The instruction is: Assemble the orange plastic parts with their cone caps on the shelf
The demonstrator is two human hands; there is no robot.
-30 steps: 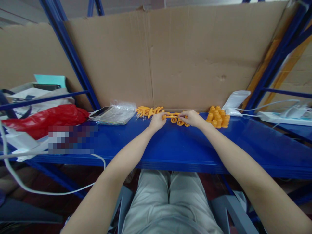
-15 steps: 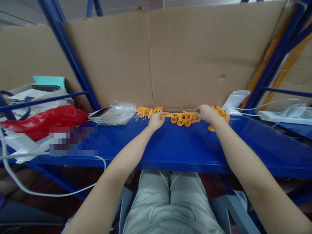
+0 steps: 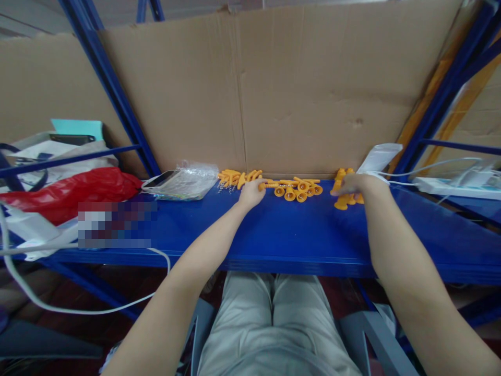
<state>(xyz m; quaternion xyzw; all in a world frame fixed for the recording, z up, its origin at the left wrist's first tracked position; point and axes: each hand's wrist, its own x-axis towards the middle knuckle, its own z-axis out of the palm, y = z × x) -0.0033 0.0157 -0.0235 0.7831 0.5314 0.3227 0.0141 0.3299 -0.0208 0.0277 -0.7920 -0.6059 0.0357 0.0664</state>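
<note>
My left hand (image 3: 251, 191) is closed on the end of an orange rod-like part (image 3: 270, 184) lying on the blue shelf (image 3: 274, 235). A row of small orange round pieces (image 3: 298, 191) lies just to the right of it. My right hand (image 3: 354, 184) rests on a pile of orange cap-shaped parts (image 3: 342, 198) further right, fingers curled over them; what they hold is hidden. Another heap of orange sticks (image 3: 235, 178) lies to the left, against the cardboard backing.
A cardboard sheet (image 3: 297, 89) stands behind the shelf. A phone under a clear plastic bag (image 3: 183, 181) and a red bag (image 3: 74, 192) lie to the left. A white bag (image 3: 381, 156), cables and a power strip (image 3: 454, 187) are on the right. Blue rack posts (image 3: 113, 89) frame the bay.
My right hand let go of the orange pieces in the middle and moved right onto the pile of caps. My left hand stayed on the rod end.
</note>
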